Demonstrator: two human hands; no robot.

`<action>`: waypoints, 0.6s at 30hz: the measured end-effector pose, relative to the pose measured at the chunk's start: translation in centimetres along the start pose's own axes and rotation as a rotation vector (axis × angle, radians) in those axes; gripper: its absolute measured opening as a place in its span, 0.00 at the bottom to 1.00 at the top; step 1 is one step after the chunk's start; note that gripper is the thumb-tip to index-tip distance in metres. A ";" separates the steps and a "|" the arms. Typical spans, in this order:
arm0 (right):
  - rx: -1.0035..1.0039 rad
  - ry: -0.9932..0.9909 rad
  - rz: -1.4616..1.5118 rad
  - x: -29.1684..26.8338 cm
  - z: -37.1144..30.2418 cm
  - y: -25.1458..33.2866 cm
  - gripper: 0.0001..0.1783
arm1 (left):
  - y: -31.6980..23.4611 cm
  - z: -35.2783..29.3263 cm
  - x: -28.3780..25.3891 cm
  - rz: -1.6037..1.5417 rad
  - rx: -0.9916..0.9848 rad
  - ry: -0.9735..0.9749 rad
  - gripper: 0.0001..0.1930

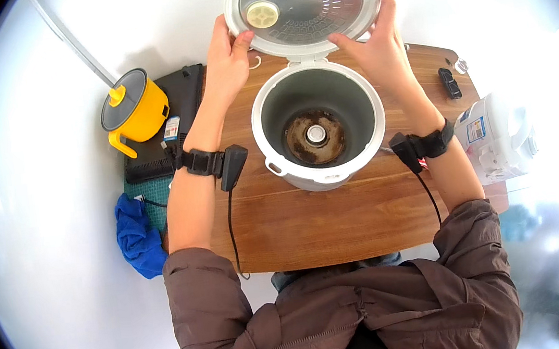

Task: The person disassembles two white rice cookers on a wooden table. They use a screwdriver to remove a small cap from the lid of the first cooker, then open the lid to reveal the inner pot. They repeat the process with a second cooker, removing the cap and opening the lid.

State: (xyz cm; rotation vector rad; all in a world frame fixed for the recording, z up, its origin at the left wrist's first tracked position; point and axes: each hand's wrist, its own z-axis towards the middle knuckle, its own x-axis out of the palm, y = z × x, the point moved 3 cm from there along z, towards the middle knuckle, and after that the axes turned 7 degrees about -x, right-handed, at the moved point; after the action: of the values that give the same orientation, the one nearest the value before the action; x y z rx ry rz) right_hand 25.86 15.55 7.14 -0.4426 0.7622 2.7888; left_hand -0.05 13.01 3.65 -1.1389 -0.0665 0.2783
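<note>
A white rice cooker (pixel 325 179) stands on the wooden table with its hinged lid (pixel 316 12) raised at the far side. The lid's metal inner face is turned toward me, with a pale round vent cap (pixel 263 14) at its left. My left hand (pixel 228 60) grips the lid's left edge, thumb on the inner face side. On the opposite edge, my right hand (pixel 378 39) holds the lid with fingers behind it and thumb at the lower rim. No inner pot sits in the cooker; its brown-stained heating plate (pixel 300 146) and central round knob (pixel 316 134) are exposed.
A yellow electric pot (pixel 142 114) with a grey lid stands on a black flat case (pixel 190 88) at left. Below lies a blue cloth (pixel 138 235) on a green mat (pixel 153 213). To the right are a white jug-like container (pixel 499 139) and a small black object (pixel 450 83).
</note>
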 end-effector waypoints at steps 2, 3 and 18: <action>-0.125 -0.075 -0.225 0.8 0.4 1.5 0.61 | 0.1 -0.2 -0.2 0.017 -0.041 -0.022 0.14; -0.183 -0.107 -0.253 0.8 0.6 2.0 0.60 | 0.0 -0.2 -0.1 0.023 -0.058 -0.030 0.14; -1.001 0.450 -1.020 5.0 7.0 11.7 0.48 | -0.7 -1.1 0.5 0.249 0.067 -0.163 0.19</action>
State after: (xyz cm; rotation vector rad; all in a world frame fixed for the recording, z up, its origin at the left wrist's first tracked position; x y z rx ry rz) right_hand 16.26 9.98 16.51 -1.1987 -0.7322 1.8521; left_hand 0.75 11.93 3.80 -1.0567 -0.0589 0.5915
